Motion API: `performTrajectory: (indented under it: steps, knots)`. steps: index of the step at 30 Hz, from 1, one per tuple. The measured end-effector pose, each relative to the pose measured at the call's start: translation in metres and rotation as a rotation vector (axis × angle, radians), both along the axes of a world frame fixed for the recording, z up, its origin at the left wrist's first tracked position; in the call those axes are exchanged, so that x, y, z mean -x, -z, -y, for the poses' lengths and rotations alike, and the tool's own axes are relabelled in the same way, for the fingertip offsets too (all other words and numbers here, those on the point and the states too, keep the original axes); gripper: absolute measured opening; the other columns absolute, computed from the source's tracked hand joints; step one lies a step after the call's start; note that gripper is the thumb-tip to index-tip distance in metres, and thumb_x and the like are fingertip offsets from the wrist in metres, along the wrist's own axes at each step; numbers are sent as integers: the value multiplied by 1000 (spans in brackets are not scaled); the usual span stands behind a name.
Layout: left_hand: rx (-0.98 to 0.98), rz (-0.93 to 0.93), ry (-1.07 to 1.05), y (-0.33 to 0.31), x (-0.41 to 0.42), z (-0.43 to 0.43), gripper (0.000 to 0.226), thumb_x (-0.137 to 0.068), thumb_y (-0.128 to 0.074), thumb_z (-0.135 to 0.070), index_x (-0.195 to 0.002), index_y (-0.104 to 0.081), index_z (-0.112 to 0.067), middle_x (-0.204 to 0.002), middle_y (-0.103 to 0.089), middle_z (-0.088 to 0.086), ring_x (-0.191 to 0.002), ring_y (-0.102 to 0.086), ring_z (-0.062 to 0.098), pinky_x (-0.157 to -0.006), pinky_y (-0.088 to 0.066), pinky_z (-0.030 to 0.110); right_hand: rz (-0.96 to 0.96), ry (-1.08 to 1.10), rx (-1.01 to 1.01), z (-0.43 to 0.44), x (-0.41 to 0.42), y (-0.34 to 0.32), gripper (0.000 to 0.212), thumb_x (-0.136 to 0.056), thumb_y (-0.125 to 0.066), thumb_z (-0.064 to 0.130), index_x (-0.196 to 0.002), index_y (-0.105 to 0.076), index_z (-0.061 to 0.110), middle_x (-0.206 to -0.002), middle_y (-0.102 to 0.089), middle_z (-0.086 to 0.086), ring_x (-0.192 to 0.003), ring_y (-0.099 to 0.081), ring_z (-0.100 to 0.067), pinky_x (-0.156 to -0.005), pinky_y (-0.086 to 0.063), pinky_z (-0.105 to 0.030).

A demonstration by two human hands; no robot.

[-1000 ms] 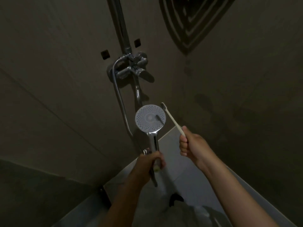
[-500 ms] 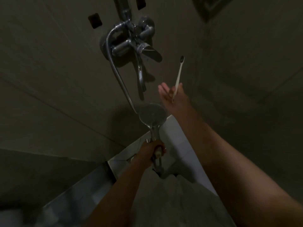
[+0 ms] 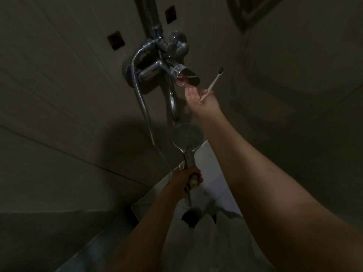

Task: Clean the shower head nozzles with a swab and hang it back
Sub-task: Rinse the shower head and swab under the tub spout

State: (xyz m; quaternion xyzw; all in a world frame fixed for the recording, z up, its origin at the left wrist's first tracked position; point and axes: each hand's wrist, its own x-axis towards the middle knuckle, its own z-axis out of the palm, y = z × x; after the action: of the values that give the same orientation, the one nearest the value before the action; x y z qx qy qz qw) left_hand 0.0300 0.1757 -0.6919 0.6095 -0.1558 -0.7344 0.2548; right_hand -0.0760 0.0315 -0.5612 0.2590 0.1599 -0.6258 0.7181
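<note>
The left hand [image 3: 186, 176] has its grip closed on the shower head [image 3: 187, 137] handle, held low. Farther off, the right hand [image 3: 203, 96], fingers spread, pinches the swab [image 3: 212, 85] beneath the tap lever [image 3: 187, 76]. Likely rinsing comes next, calling for a lever push.

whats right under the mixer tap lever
The right hand is just below the lever, fingers open, with the brush tucked by the thumb. Whether the fingertips touch the lever cannot be told.

Shower head [image 3: 187, 136] in left hand [image 3: 186, 176], swab [image 3: 211, 85] in right hand [image 3: 202, 99].
</note>
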Motion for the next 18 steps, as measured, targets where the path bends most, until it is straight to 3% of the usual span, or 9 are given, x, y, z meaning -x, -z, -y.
performTrajectory:
  steps: [2, 5, 18]
  knots:
    - [12, -12, -7, -1, -2, 2, 13, -85, -57, -1, -72, -57, -4, -50, -63, 4, -43, -61, 13, -41, -47, 19, -14, 9, 23, -4, -1, 0, 33, -102, -31, 27, -101, -54, 3, -145, -43, -14, -137, -37, -29, -111, -30, -40]
    - [26, -25, -10, -1, -8, 5, 12, -84, -57, -1, -73, -58, -4, -51, -63, 4, -45, -61, 14, -42, -48, 20, 15, 26, -18, -6, -3, -2, 37, -103, -31, 28, -77, -45, 5, -145, -43, -17, -136, -38, -30, -111, -30, -41]
    - [46, -1, 24, -2, -10, 14, 19, -86, -54, 0, -67, -57, -4, -46, -60, 4, -39, -57, 12, -40, -46, 17, -66, 35, -82, -7, -2, -7, 46, -101, -27, 37, -65, -35, 10, -142, -45, -21, -133, -43, -32, -111, -31, -44]
